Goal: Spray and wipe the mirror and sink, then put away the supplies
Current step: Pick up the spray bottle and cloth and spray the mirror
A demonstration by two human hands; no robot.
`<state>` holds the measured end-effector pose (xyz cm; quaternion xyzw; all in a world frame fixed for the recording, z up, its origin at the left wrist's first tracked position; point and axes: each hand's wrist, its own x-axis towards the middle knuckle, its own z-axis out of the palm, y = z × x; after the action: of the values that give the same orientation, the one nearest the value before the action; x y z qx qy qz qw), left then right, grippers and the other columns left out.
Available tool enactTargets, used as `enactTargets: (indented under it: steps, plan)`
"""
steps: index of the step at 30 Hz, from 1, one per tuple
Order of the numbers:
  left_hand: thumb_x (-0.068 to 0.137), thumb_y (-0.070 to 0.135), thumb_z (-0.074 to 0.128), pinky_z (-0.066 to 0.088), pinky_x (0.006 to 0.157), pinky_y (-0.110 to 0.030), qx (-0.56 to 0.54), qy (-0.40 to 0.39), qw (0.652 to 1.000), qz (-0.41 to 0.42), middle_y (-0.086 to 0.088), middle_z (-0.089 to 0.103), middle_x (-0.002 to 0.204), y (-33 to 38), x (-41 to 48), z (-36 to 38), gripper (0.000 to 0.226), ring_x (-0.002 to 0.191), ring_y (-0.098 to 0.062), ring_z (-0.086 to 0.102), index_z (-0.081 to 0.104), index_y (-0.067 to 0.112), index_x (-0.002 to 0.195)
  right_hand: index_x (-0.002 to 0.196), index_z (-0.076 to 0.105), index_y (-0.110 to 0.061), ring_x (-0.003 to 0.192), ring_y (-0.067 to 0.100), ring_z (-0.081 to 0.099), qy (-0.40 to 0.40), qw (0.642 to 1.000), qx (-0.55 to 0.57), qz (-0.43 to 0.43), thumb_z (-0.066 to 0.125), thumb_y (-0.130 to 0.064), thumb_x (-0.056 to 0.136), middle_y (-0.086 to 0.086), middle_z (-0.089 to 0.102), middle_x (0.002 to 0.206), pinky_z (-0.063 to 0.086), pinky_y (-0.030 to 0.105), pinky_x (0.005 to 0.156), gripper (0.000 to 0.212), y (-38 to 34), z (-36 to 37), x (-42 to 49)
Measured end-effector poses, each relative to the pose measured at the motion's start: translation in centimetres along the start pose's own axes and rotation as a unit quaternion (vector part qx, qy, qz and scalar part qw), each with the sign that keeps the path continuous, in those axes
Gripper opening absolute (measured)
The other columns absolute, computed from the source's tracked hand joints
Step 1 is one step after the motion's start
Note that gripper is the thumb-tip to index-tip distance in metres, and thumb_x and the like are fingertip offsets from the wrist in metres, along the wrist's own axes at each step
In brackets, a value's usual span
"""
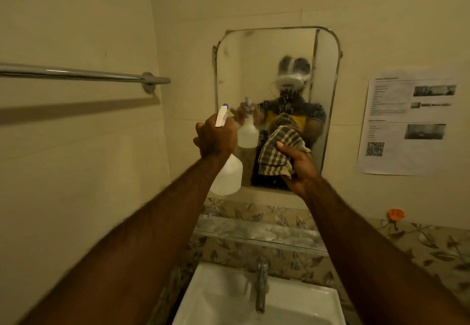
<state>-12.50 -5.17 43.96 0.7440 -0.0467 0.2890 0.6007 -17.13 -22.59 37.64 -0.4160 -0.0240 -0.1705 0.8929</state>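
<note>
My left hand (215, 137) grips a white spray bottle (227, 176) by the neck, its white and purple nozzle aimed at the mirror (269, 55). Spray droplets fleck the middle of the glass. My right hand (296, 164) holds a bunched checked cloth (278, 150) close to the mirror's lower part; I cannot tell whether it touches the glass. Below the mirror is a white sink (216, 296) with a metal tap (262, 286) in the middle.
A glass shelf (256, 230) runs between mirror and sink. A chrome towel rail (76, 74) sticks out from the left wall. A printed sheet (407, 121) is taped to the right of the mirror, with an orange hook (395, 214) below it.
</note>
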Motion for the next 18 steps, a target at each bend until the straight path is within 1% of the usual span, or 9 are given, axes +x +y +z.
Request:
enactTargets:
  steps: [2,4,6,8,10,13,15,18]
  plan:
    - [0.095,0.034,0.054,0.039,0.103,-0.047,0.025,0.001,1.0,0.013,-0.014,0.061,0.11,0.1,-0.1,0.0,0.034,0.109,-0.034,0.052,0.066,0.011,0.117,0.126,0.064,-0.002,0.109,0.034,0.071,0.005,1.0,-0.005,-0.003,0.071,-0.001,0.088,0.019,0.071,0.122,0.061,0.041,0.082,0.039,-0.3,0.2,0.0]
    - [0.095,0.034,0.052,0.036,0.102,-0.044,0.04,-0.001,0.999,0.019,-0.013,0.063,0.104,-0.2,-0.2,0.3,0.033,0.11,-0.032,0.051,0.067,0.012,0.114,0.127,0.063,-0.002,0.109,0.034,0.071,0.009,1.0,-0.014,-0.002,0.072,-0.002,0.087,0.019,0.071,0.122,0.061,0.042,0.081,0.041,-0.7,0.2,-0.1]
    - [0.095,0.034,0.052,0.036,0.101,-0.045,0.045,-0.013,0.999,0.016,-0.008,0.054,0.096,-0.6,-0.5,0.7,0.031,0.11,-0.032,0.049,0.067,0.013,0.114,0.126,0.063,-0.002,0.109,0.034,0.071,0.013,1.0,-0.022,0.0,0.072,-0.002,0.087,0.019,0.071,0.122,0.061,0.042,0.081,0.04,-1.0,-0.1,-0.2]
    - [0.096,0.035,0.053,0.039,0.102,-0.048,0.045,-0.037,0.998,0.008,-0.006,0.047,0.096,-1.1,-1.1,1.2,0.032,0.11,-0.034,0.048,0.065,0.013,0.117,0.124,0.064,-0.002,0.109,0.034,0.071,0.024,0.999,-0.022,0.0,0.071,-0.002,0.087,0.019,0.071,0.121,0.06,0.044,0.084,0.038,-1.3,-0.5,-0.3]
    - [0.096,0.037,0.054,0.041,0.102,-0.048,0.042,-0.058,0.997,0.005,-0.007,0.048,0.098,-1.5,-1.8,2.0,0.033,0.109,-0.034,0.05,0.064,0.013,0.117,0.125,0.065,-0.002,0.108,0.034,0.071,0.035,0.999,-0.023,-0.003,0.072,-0.001,0.086,0.019,0.071,0.121,0.061,0.044,0.085,0.039,-1.5,-0.9,-0.5]
    - [0.095,0.038,0.054,0.038,0.102,-0.046,0.037,-0.069,0.997,0.014,-0.004,0.052,0.094,-1.4,-2.9,3.0,0.032,0.106,-0.031,0.054,0.065,0.014,0.113,0.125,0.065,-0.001,0.105,0.033,0.073,0.049,0.998,-0.034,-0.004,0.071,-0.001,0.087,0.019,0.072,0.12,0.063,0.04,0.076,0.039,-1.9,-1.8,-1.0]
    - [0.095,0.039,0.053,0.037,0.103,-0.047,0.025,-0.084,0.996,0.007,-0.002,0.055,0.094,-1.2,-3.4,3.7,0.033,0.104,-0.028,0.053,0.067,0.013,0.11,0.127,0.064,-0.001,0.104,0.033,0.073,0.058,0.998,-0.039,-0.008,0.072,-0.001,0.087,0.019,0.072,0.119,0.062,0.038,0.072,0.041,-2.2,-2.5,-1.2]
    - [0.087,0.052,0.047,0.035,0.102,-0.046,0.012,-0.107,0.994,0.003,-0.006,0.07,0.098,-1.1,-4.4,4.6,0.047,0.103,-0.028,0.059,0.068,0.016,0.108,0.127,0.064,-0.001,0.101,0.032,0.074,0.077,0.996,-0.049,-0.016,0.073,-0.002,0.086,0.018,0.073,0.118,0.061,0.033,0.063,0.041,-2.6,-3.3,-1.7]
